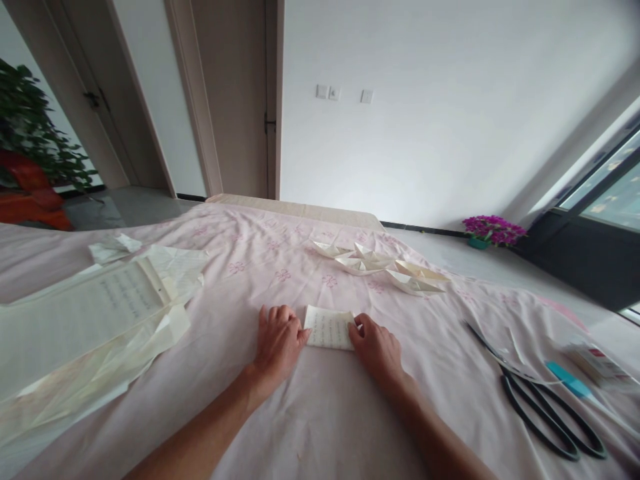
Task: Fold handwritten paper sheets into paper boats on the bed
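A small folded sheet of paper [329, 327] with handwriting lies on the pink cloth between my hands. My left hand [281, 333] is at its left edge, fingers curled and the thumb on the lower left corner. At the right edge, my right hand [375, 341] pinches the paper between thumb and bent fingers. Beyond it, several folded paper boats [363, 264] stand in a loose cluster, a little to the right. The undersides of my fingers are hidden.
Written sheets and a notebook [125, 293] lie at left. Black-handled scissors [540, 400], a blue-handled tool [567, 379] and a small box [600, 363] are at right. The pink cloth [320, 413] is wrinkled. Potted purple flowers [493, 229] stand on the floor beyond.
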A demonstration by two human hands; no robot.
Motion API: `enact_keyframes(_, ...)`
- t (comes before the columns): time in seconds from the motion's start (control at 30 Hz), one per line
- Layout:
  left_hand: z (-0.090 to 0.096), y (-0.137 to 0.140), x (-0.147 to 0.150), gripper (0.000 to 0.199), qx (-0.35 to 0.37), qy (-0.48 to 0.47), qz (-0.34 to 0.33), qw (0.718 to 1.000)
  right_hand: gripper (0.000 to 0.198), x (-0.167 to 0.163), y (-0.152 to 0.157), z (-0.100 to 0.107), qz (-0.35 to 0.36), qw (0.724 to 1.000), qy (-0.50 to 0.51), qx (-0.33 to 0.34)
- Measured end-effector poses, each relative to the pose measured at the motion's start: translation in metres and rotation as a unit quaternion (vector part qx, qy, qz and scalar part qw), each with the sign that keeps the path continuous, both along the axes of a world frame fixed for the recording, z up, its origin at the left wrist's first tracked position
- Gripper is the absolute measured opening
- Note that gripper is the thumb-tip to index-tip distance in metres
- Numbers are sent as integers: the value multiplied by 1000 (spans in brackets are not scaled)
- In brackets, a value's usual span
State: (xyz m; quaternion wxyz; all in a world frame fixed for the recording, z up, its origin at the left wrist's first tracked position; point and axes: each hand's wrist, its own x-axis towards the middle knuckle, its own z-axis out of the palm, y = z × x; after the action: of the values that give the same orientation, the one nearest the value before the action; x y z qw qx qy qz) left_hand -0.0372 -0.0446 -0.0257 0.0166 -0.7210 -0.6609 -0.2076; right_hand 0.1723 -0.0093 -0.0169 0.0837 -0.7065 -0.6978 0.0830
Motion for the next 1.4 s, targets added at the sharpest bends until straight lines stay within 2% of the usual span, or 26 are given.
enact_keyframes(0.33,8,0,5,20,-10,17,17,1000,31,-3,1,0,-11,1000,-11,3)
enact_keyframes(0.93,-1,3,7,14,-2,37,18,999,29,-4,-1,-1,-11,999,-33,1)
enact_keyframes(1.13,-3,0,8,12,22,49,32,998,28,-7,-3,5,-14,999,-49,-13)
enact_keyframes(1.23,-4,2,9,17,52,49,-10,997,28,-9,-4,8,-18,998,-53,-25)
enact_keyframes(1.4,-9,9,12,25,29,41,-170,984,26,-9,-5,10,-18,998,-61,-18)
